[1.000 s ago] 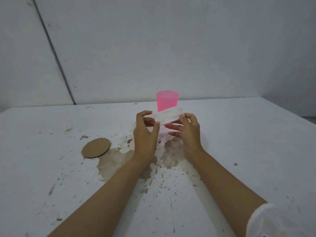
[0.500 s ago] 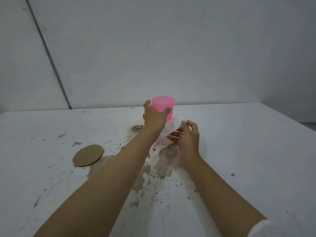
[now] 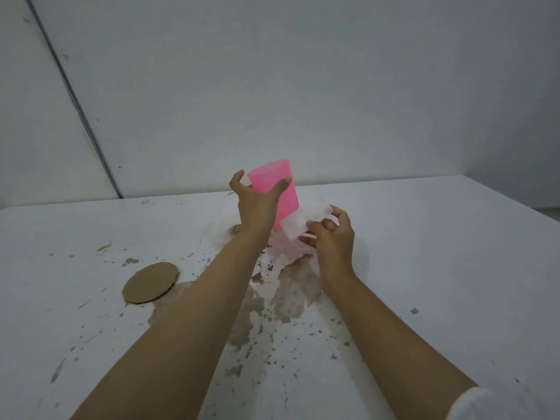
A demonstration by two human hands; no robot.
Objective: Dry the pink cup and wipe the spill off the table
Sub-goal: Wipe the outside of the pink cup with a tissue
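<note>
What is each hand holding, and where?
Left hand grips the cup around its side wall, tilted. Right hand pinches the tissue at its right end.

Tilted pink cup (image 3: 281,192), apparently lifted, above brown spill (image 3: 288,298) on white table (image 3: 439,253).

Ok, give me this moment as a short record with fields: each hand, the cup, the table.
left hand: grip closed around the cup, thumb and fingers on either side
right hand: pinching a folded white tissue beside the cup
cup: pink, tilted, in the left hand
table: white, brown stains and specks below the hands
disc: brown cardboard round, flat on the table, left of the arms
</note>
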